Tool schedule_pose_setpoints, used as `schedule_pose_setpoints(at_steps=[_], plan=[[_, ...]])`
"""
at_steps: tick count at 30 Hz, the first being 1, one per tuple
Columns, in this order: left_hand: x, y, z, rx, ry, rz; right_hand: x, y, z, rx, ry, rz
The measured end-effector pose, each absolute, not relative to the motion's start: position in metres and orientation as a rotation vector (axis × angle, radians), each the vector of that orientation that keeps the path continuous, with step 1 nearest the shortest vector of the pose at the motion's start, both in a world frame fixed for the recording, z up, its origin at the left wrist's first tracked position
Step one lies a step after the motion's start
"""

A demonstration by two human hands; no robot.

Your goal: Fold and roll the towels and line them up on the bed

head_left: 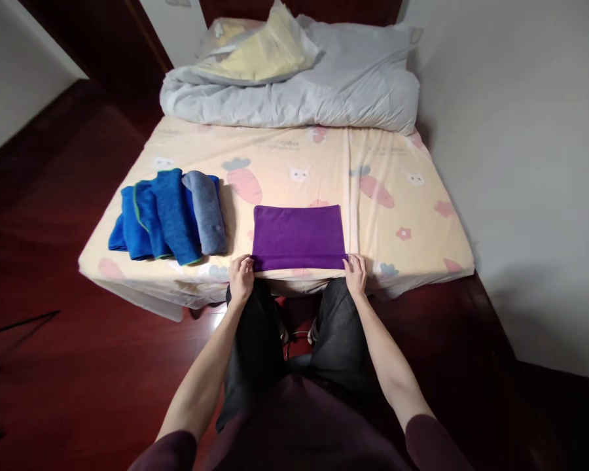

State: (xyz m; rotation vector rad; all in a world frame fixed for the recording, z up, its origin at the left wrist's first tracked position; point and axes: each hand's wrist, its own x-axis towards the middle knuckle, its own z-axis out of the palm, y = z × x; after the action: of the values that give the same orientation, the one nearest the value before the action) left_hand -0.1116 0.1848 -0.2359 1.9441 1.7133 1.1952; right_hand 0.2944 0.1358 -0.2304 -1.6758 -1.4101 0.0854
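A purple towel (297,229) lies flat on the bed close to its front edge, with a narrow strip folded over along the near side. My left hand (241,278) pinches the near left corner of that strip. At the near right corner, my right hand (356,273) grips the cloth in the same way, fingers closed. Left of the towel, several rolled or folded blue cloths (144,219) lie side by side, some with green edging. A grey-blue rolled cloth (207,212) is at the right end of that row.
The bed (294,163) has a cream sheet printed with carrots and rabbits. At its far end are a rolled grey-white quilt (294,108) and a yellow pillow in clear wrapping (265,55). A white wall (515,163) stands to the right, dark red floor (78,366) to the left.
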Motion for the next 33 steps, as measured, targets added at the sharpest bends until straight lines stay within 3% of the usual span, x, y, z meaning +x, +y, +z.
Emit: schedule_pose_setpoints(at_steps=[5,14,33], plan=[[-0.109,0.18,-0.227,2.12,1.45,1.098,0.292,0.128,-0.219,-1.609,-1.619,0.084],[-0.11,0.183,-0.225,2.143,1.462,0.953,0.291,0.132,-0.212,-1.637,-1.816,0.141],[-0.116,0.195,-0.238,2.057,1.463,1.107,0.297,0.14,-0.215,-1.606,-1.683,0.265]])
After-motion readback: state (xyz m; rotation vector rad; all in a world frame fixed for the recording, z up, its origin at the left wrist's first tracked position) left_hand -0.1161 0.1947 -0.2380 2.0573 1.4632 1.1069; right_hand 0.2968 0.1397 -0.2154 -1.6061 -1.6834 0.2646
